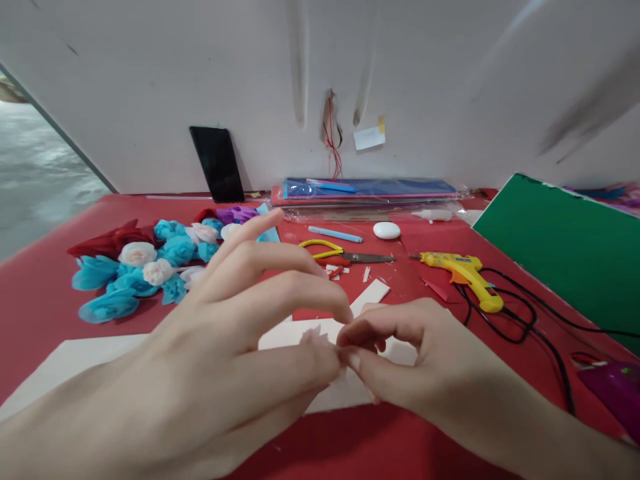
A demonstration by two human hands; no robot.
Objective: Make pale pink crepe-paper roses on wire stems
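My left hand reaches in from the left, its thumb and a fingertip closed in a pinch while the upper fingers stay raised. From the right, my right hand pinches at the same spot, thumb against curled fingers, so the fingertips of both hands meet. Between them is a pale pink, thin piece of crepe paper, mostly hidden behind the fingers. Underneath both hands lies white card on the red tabletop.
Blue, white and red paper flowers lie at left. Beyond my hands are scissors, a light blue pen and a white oval object. A yellow glue gun with black cord lies right, near a green board. A phone leans against the wall.
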